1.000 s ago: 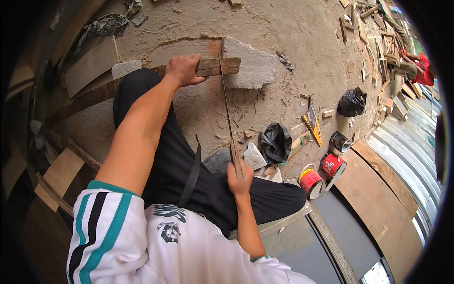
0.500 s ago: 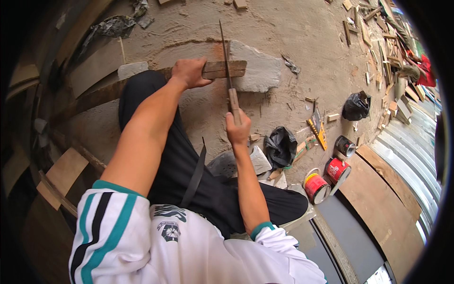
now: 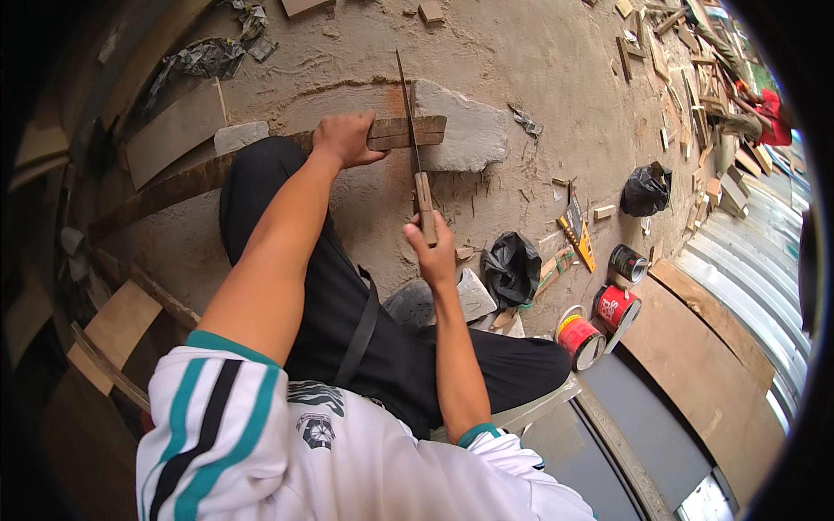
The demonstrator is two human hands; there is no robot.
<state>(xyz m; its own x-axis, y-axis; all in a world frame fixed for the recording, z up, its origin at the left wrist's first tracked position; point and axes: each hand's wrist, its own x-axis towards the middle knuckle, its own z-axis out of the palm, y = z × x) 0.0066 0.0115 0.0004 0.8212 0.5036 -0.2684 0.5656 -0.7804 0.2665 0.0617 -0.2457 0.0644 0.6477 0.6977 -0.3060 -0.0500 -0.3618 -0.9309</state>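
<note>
My left hand (image 3: 344, 140) is closed over a long, worn wooden plank (image 3: 407, 132), pressing near its right end. Toward the left the plank runs beside my bent knee. My right hand (image 3: 439, 249) is wrapped round the wooden handle of a handsaw (image 3: 423, 189). Its narrow dark blade crosses the plank just right of my left hand and points away from me. The plank's end lies over or against a whitish slab (image 3: 460, 127); where exactly they touch is hidden.
A second saw with a yellow handle (image 3: 580, 234) lies on the ground to the right. Near it are black plastic bags (image 3: 511, 267), a red paint can (image 3: 615, 304) and a dark can (image 3: 628, 263). Wood scraps litter the far right, where a person in red (image 3: 771, 119) is.
My right hand has drawn the saw a short way back toward me. The left hand keeps its hold on the plank. The whole view has shifted slightly.
</note>
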